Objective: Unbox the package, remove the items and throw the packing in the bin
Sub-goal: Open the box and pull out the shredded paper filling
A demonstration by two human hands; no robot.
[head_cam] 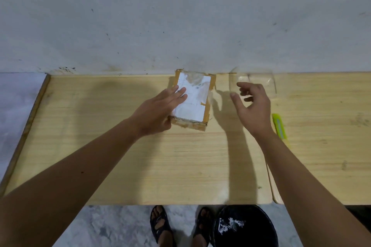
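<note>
A small cardboard package (pixel 197 99) with a white label and clear tape lies on the wooden table (pixel 140 166) near the wall. My left hand (pixel 160 110) rests flat on its left side, fingers on the label. To the right of the package, my right hand (pixel 253 106) hovers with fingers spread; a strip of clear tape (pixel 259 80) arcs just above and behind its fingers, and I cannot tell whether the fingers touch it. A black bin (pixel 249 226) with white scraps inside stands on the floor below the table's front edge.
A yellow-green utility knife (pixel 280 128) lies on the table right of my right hand. A second table (pixel 331 146) adjoins at the right. The wall runs directly behind the package. My sandalled feet (pixel 160 224) stand beside the bin.
</note>
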